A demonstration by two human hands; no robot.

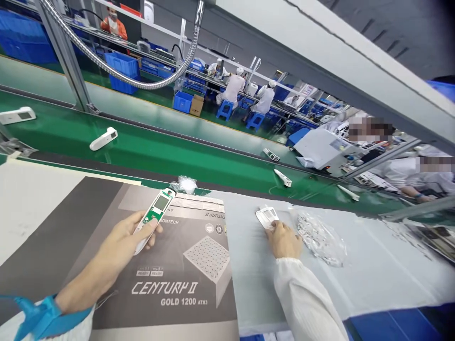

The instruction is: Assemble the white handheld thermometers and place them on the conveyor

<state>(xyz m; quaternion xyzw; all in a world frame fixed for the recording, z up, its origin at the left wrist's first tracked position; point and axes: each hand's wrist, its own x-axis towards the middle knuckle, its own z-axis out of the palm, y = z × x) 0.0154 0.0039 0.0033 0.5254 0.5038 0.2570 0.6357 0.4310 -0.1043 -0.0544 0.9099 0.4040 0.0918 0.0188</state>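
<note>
In my left hand [133, 232] is a handheld thermometer housing [161, 201] with its green circuit board and small screen exposed. The fingers wrap round its lower half, with the thumb across the board. My right hand [284, 241] is lowered to the grey-white sheet, its fingers curled at the near end of a white plastic cover [266, 217] with window cutouts. Its fingertips are partly hidden by the hand. Right of that hand lies a clear plastic bag [322, 239] full of small pale parts.
A flattened printed cardboard box [177, 265] covers the bench below my left hand. Crumpled clear plastic [185, 184] lies at its far edge. Beyond runs a green conveyor belt [149, 151] carrying white thermometers [104, 139]. A metal post [64, 57] and flexible hose [142, 85] stand nearby; co-workers sit farther off.
</note>
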